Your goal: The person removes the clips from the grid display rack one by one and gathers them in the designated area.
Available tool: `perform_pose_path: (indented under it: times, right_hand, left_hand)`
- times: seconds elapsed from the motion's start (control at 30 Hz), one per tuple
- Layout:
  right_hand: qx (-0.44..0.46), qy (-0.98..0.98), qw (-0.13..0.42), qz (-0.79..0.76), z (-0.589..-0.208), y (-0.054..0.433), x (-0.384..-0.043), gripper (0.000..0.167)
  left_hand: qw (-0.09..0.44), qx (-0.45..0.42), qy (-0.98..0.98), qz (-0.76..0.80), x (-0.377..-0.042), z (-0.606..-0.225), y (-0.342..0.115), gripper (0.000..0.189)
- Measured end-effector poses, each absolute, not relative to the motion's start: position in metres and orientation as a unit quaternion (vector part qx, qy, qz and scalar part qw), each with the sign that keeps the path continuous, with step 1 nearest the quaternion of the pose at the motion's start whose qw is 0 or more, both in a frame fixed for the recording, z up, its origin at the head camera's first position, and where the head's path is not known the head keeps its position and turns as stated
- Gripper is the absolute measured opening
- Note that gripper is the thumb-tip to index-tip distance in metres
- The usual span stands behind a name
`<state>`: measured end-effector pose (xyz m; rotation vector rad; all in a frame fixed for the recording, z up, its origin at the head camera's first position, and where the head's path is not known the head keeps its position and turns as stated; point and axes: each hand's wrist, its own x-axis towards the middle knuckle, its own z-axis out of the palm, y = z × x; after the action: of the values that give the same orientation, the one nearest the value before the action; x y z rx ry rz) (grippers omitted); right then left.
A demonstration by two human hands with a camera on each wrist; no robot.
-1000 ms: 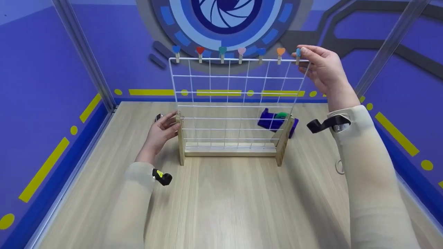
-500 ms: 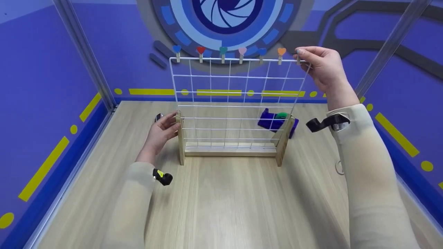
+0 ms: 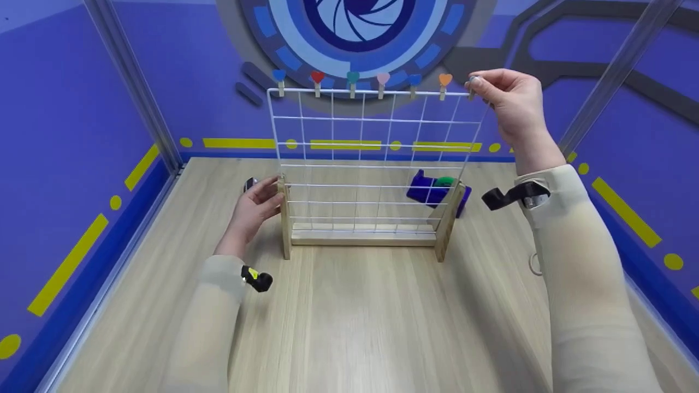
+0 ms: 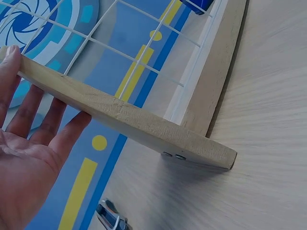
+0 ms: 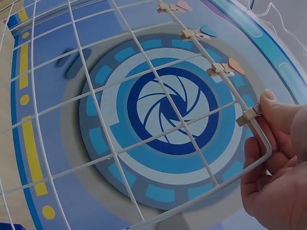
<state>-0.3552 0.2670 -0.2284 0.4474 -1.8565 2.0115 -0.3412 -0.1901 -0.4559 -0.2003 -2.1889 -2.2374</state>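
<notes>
A white wire grid (image 3: 396, 93) stands upright in a wooden stand (image 3: 286, 229). Along its top rail sit several wooden clothespins with coloured hearts, among them a red one (image 3: 317, 77) and an orange one (image 3: 445, 79). At the grid's top right corner my right hand (image 3: 513, 103) pinches a clothespin (image 5: 250, 115) that straddles the rail; its heart is mostly hidden by the thumb. My left hand (image 3: 252, 212) holds the stand's left post (image 4: 124, 115), thumb on one side and fingers on the other.
Behind the grid at right lies a purple tape dispenser (image 3: 423, 188) with a green roll. A small silver and black object (image 4: 111, 216) lies beyond my left hand. A ring (image 3: 534, 264) is partly hidden by the right sleeve. Printed walls enclose the table.
My right thumb and fingers now cover the light blue heart that showed one second ago, and the hand has shifted slightly at the corner. The left hand stays on the post.
</notes>
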Motion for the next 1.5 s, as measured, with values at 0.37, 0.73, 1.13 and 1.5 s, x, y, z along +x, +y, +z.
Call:
perform_pose_path:
  times: [0.37, 0.73, 1.13, 1.5]
  right_hand:
    - [0.161, -0.637, 0.216, 0.722, -0.222, 0.265, -0.352, 0.010]
    - [0.208, -0.613, 0.235, 0.725, -0.214, 0.264, -0.331, 0.025]
    - [0.238, -0.652, 0.272, 0.666, -0.241, 0.263, -0.304, 0.023]
    - [0.250, -0.680, 0.235, 0.648, -0.278, 0.263, -0.287, 0.018]
  left_hand:
    - [0.005, -0.067, -0.697, -0.714, -0.342, -0.457, -0.191, 0.057]
    - [0.010, -0.065, -0.699, -0.712, -0.341, -0.457, -0.190, 0.057]
    - [0.008, -0.056, -0.703, -0.709, -0.341, -0.456, -0.189, 0.056]
    - [0.013, -0.062, -0.704, -0.707, -0.340, -0.458, -0.188, 0.056]
